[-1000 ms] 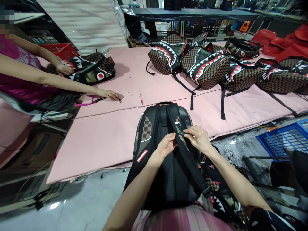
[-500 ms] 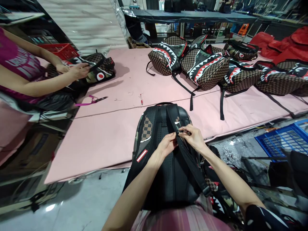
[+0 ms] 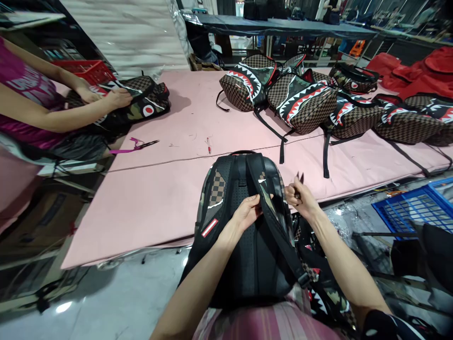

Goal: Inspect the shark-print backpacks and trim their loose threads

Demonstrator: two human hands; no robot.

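A black backpack point(image 3: 235, 264) with brown checkered panels leans on my lap against the table edge, its back side facing me. My left hand point(image 3: 247, 212) pinches one of its shoulder straps point(image 3: 279, 229), thumb on top and fingertips showing past the far edge. Off to the right of the strap, my right hand point(image 3: 300, 197) is closed round small thread snips point(image 3: 300, 178). Their two dark pointed blades stick up apart, and the handles are hidden in the fist.
Several shark-mouth backpacks point(image 3: 304, 104) lie across the pink table point(image 3: 159, 198). At left a co-worker's hands point(image 3: 118, 98) work on another backpack point(image 3: 150, 97), near pink-handled snips point(image 3: 136, 145). A blue crate point(image 3: 406, 208) stands at right, and more bags point(image 3: 329, 283) lie beside my lap.
My right hand has moved away from the strap, to the right and slightly up, with the snips in it. The left hand keeps its pinch on the strap.
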